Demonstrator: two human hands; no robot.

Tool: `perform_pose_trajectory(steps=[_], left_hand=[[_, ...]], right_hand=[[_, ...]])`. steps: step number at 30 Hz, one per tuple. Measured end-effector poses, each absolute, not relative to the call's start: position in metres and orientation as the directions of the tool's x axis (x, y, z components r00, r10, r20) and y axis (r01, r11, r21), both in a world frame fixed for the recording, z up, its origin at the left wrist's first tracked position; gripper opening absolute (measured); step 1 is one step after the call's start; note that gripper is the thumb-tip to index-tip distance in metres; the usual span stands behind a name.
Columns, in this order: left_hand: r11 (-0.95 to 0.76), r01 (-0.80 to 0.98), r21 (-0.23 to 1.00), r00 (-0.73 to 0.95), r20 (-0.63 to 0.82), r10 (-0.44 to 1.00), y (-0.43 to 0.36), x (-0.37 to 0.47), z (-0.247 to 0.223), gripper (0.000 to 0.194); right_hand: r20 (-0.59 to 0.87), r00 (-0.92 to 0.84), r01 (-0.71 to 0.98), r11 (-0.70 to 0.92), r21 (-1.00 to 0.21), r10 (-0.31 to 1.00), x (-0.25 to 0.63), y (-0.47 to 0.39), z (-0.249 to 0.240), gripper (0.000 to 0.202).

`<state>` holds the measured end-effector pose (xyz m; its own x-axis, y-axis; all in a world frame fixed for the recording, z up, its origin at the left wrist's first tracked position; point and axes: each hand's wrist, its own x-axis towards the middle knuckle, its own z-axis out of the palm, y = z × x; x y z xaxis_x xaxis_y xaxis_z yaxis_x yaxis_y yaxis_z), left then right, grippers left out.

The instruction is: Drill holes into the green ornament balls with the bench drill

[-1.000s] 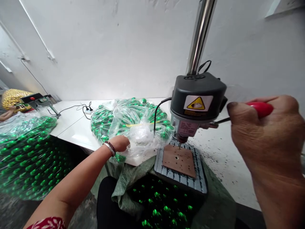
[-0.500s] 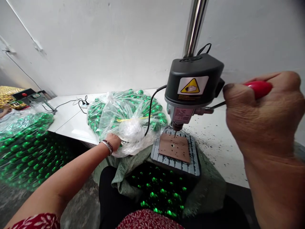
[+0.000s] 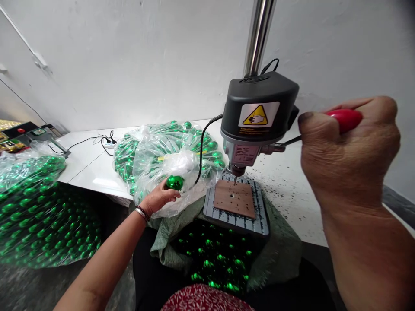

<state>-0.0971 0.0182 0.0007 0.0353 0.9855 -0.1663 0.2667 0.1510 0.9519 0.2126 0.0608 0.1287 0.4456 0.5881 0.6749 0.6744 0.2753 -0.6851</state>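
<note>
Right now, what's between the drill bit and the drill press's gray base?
In the head view, a flat brown board lies on the gray base, between it and the drill bit.

blk machine [image 3: 14, 131] w/ red btn [image 3: 21, 130] far L, pwr strip [image 3: 108, 145], wht wall [image 3: 145, 60]

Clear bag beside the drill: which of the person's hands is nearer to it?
Left. The left hand is at the near side of the bag, a green ball in its grip. The right hand holds the red handle, right of the drill.
</note>
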Motion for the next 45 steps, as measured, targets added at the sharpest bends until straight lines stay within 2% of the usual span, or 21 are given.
perform_pose_trajectory(steps=[2, 6, 11, 15, 17, 20, 22, 24, 34, 39, 42, 45], left_hand=[[0.191, 0.069, 0.979, 0.019, -0.193, 0.981, 0.013, -0.086, -0.001, 0.053], [0.196, -0.145, 0.97, 0.024, -0.195, 0.981, 0.001, -0.072, 0.008, 0.055], [0.247, -0.295, 0.923, 0.122, -0.22, 0.968, -0.018, -0.041, 0.015, 0.051], [0.249, -0.309, 0.918, 0.152, -0.211, 0.966, -0.019, -0.002, 0.003, 0.049], [0.203, -0.245, 0.948, 0.069, -0.192, 0.979, -0.011, 0.014, -0.004, 0.049], [0.105, 0.01, 0.994, -0.049, -0.105, 0.993, 0.009, 0.025, -0.012, 0.053], [0.061, 0.204, 0.977, -0.065, -0.049, 0.997, 0.024, 0.027, -0.016, 0.053], [0.049, 0.311, 0.949, -0.041, -0.038, 0.998, 0.036, 0.028, -0.02, 0.048], [-0.019, 0.426, 0.905, 0.117, -0.034, 0.993, 0.061, 0.042, -0.028, 0.039], [-0.036, 0.463, 0.885, 0.094, -0.009, 0.996, 0.064, 0.045, -0.031, 0.043], [-0.022, 0.58, 0.815, 0.058, -0.015, 0.998, 0.064, 0.051, -0.026, 0.047], [-0.007, 0.735, 0.678, 0.014, -0.005, 1.0, 0.061, 0.059, -0.019, 0.055]], right_hand=[[0.664, 0.462, 0.661, 0.271, -0.7, 0.587, 0.212, 0.061, 0.129, 0.022], [0.656, 0.484, 0.642, 0.274, -0.716, 0.58, 0.211, 0.062, 0.13, 0.016], [0.657, 0.468, 0.63, 0.299, -0.717, 0.59, 0.212, 0.062, 0.13, 0.013], [0.67, 0.448, 0.613, 0.342, -0.712, 0.592, 0.213, 0.062, 0.13, 0.014], [0.682, 0.44, 0.608, 0.365, -0.705, 0.585, 0.214, 0.062, 0.129, 0.015], [0.703, 0.418, 0.593, 0.413, -0.691, 0.575, 0.215, 0.063, 0.129, 0.017], [0.699, 0.42, 0.577, 0.425, -0.698, 0.578, 0.215, 0.063, 0.129, 0.017], [0.686, 0.431, 0.566, 0.417, -0.712, 0.587, 0.215, 0.062, 0.13, 0.016], [0.667, 0.4, 0.586, 0.385, -0.713, 0.628, 0.216, 0.059, 0.133, 0.015], [0.646, 0.393, 0.585, 0.365, -0.725, 0.654, 0.216, 0.058, 0.134, 0.016], [0.635, 0.397, 0.575, 0.359, -0.735, 0.663, 0.216, 0.056, 0.135, 0.015], [0.63, 0.386, 0.584, 0.351, -0.732, 0.673, 0.217, 0.055, 0.135, 0.016]])
